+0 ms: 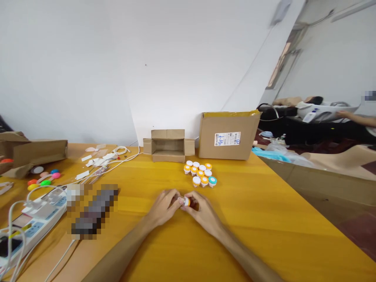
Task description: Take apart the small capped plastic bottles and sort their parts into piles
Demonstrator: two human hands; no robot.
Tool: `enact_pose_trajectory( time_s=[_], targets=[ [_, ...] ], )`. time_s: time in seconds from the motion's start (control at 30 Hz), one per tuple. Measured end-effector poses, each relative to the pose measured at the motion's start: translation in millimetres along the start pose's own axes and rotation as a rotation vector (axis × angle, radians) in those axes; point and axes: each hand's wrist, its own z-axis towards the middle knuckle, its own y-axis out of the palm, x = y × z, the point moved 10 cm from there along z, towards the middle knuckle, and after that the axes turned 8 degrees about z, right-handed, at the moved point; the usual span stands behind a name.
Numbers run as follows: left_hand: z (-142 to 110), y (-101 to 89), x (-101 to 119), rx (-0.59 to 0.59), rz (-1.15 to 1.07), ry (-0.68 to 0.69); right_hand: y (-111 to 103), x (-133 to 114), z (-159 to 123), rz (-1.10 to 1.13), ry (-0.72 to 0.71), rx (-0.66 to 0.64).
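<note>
Over the middle of the table, my left hand and my right hand meet around a small clear jar with an orange-rimmed white lid. My left fingers are closed on its clear end, and the fingers of my right hand pinch the lid end. The fingers hide part of the jar. Just beyond the hands stands a cluster of several similar small jars, their lids white, orange and white, and one teal jar at the near right.
Behind the jars stand an open cardboard box and a larger closed carton. At the left lie a power strip with cables, coloured balls, paper scraps and another open box. A person's arm shows at far right.
</note>
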Motion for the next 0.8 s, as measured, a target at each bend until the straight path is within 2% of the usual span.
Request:
enact_pose_trajectory(
  time_s=[0.2, 0.3, 0.47, 0.6, 0.8],
  targets=[
    [-0.7, 0.0, 12.5, -0.061, -0.199, 0.107, -0.6, -0.4, 1.8, 0.058, 0.019, -0.010],
    [3.3, -0.4, 7.7, -0.038, -0.186, 0.055, -0.6, -3.3, 0.3, 0.010, -0.006, -0.012],
    [5.1, -2.1, -1.4, 0.023, -0.015, -0.041, -1.2, -6.7, -2.4, -0.062, -0.043, 0.000],
    [0.7, 0.2, -3.5, -0.015, 0.048, -0.032, -1.3, -7.0, -1.6, -0.061, -0.046, -0.003],
    [-0.1, 4.5, 7.7, -0.119, -0.165, 0.096, -0.7, -6.4, -0.1, -0.036, -0.033, -0.020]
  ],
)
